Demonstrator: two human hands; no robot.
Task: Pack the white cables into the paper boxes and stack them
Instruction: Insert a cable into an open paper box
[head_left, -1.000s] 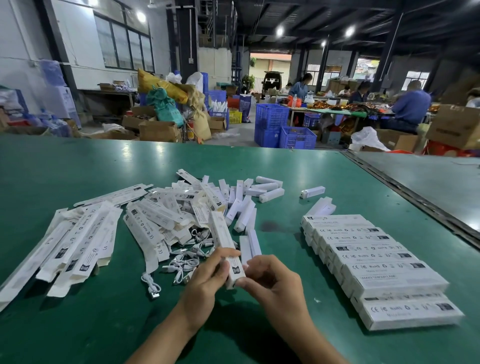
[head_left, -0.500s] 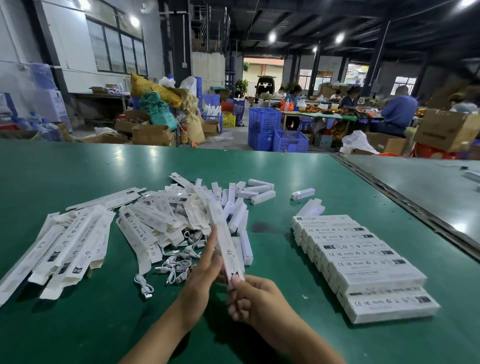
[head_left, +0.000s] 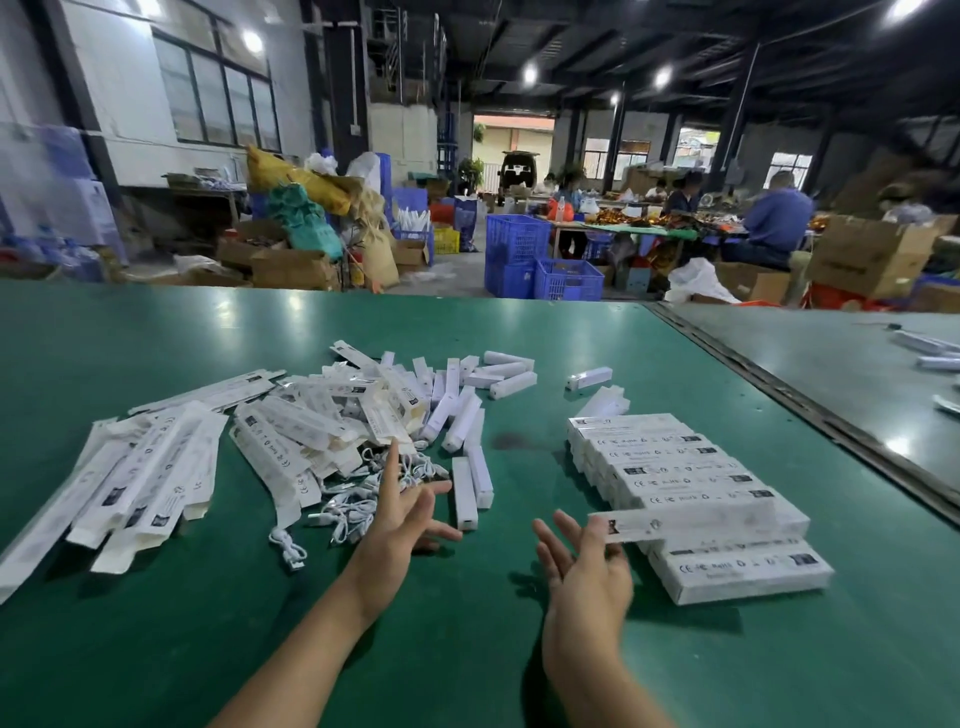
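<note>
My left hand (head_left: 402, 519) hovers with fingers spread just right of a tangle of white cables (head_left: 358, 499) on the green table (head_left: 467, 649). My right hand (head_left: 584, 564) is palm up with straight fingers. A blurred packed paper box (head_left: 696, 522) lies across the near end of the row of packed boxes (head_left: 670, 467), and its left end touches my right fingertips. Flat, unfolded paper boxes (head_left: 156, 467) are heaped to the left of the cables. Small white inner sleeves (head_left: 462, 410) lie scattered behind the cables.
A seam and a second table (head_left: 831, 364) run along the right side. Two loose white pieces (head_left: 589, 376) lie behind the packed row. Beyond the table stand blue crates (head_left: 519, 254), cardboard boxes and seated people at another bench.
Both hands held one box in front of me; my right hand has carried it right onto the packed row, and my left hand has let go and opened by the cables.
</note>
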